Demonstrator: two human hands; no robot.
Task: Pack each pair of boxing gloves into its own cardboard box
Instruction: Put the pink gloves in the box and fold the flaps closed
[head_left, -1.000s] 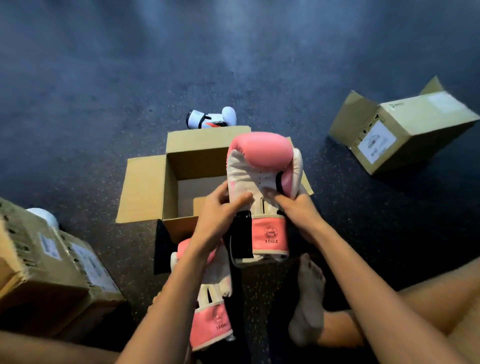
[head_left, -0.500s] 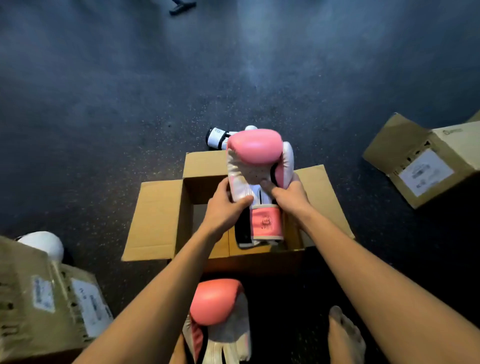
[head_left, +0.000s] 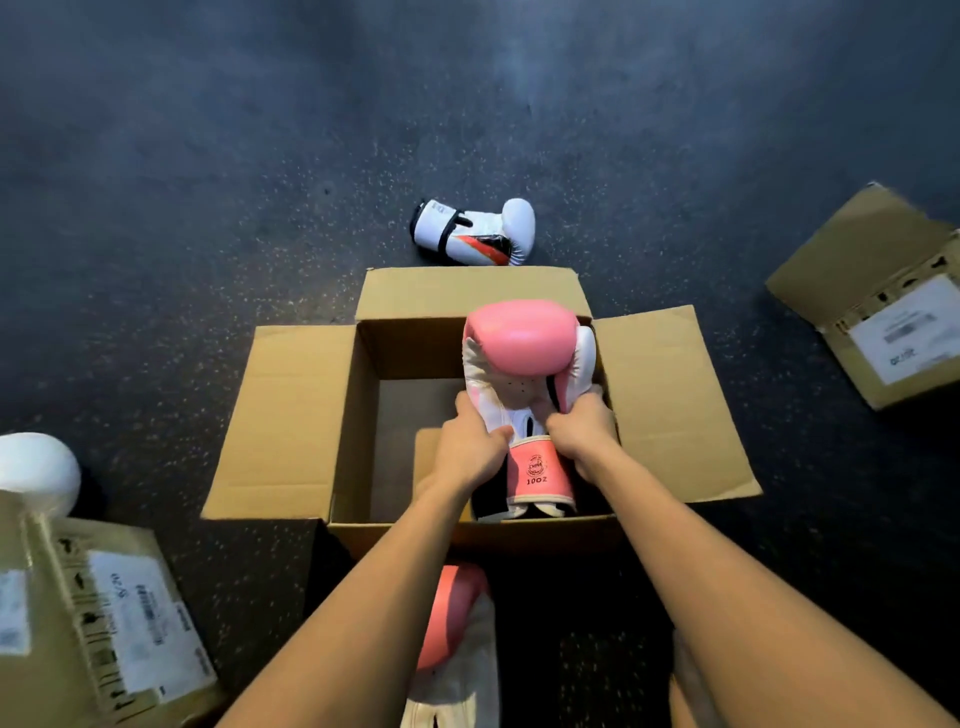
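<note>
The open box (head_left: 291, 415) sits on the dark floor (head_left: 208, 156) with its flaps spread. Inside its opening, toward its right wall, is a pink glove (head_left: 524, 353), padded end at the box's far wall and cuff at the near wall. The left hand (head_left: 470, 454) and right hand (head_left: 584, 431) each curl their fingers around the glove just above the cuff. Whether it rests on the box's bottom cannot be told. A second pink glove (head_left: 452, 618) lies on the floor just in front of the box, and a white glove (head_left: 475, 234) lies just behind it. Labelled boxes stand to the box's right (head_left: 883, 312) and front left (head_left: 104, 623).
</note>
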